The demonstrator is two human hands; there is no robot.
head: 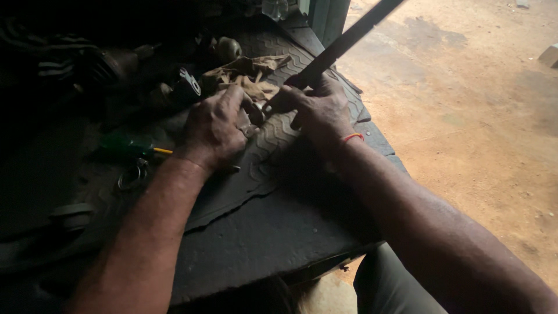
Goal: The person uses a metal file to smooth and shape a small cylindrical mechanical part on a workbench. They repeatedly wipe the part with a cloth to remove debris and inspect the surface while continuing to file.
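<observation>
Right hand [318, 107]: closing its fingers around the lower end of a long dark flat metal bar [346, 40], gripping it firmly. The bar's long axis is running diagonally, its free end pointing up and to the right, out past the bench edge toward the sandy orange ground [465, 110].

Left hand [214, 127]: pressing down with curled fingers on a small silvery metal part [254, 114], which is lying between both hands at the bar's lower end; how tightly it is being held cannot be told.

Support: both hands are resting on a black ridged rubber mat [273, 145] covering a dark workbench [261, 244].

Surroundings: a crumpled tan rag [247, 72] is lying just beyond the hands; a green-handled screwdriver [131, 146] is lying left of the left wrist, shaft pointing right.
</observation>
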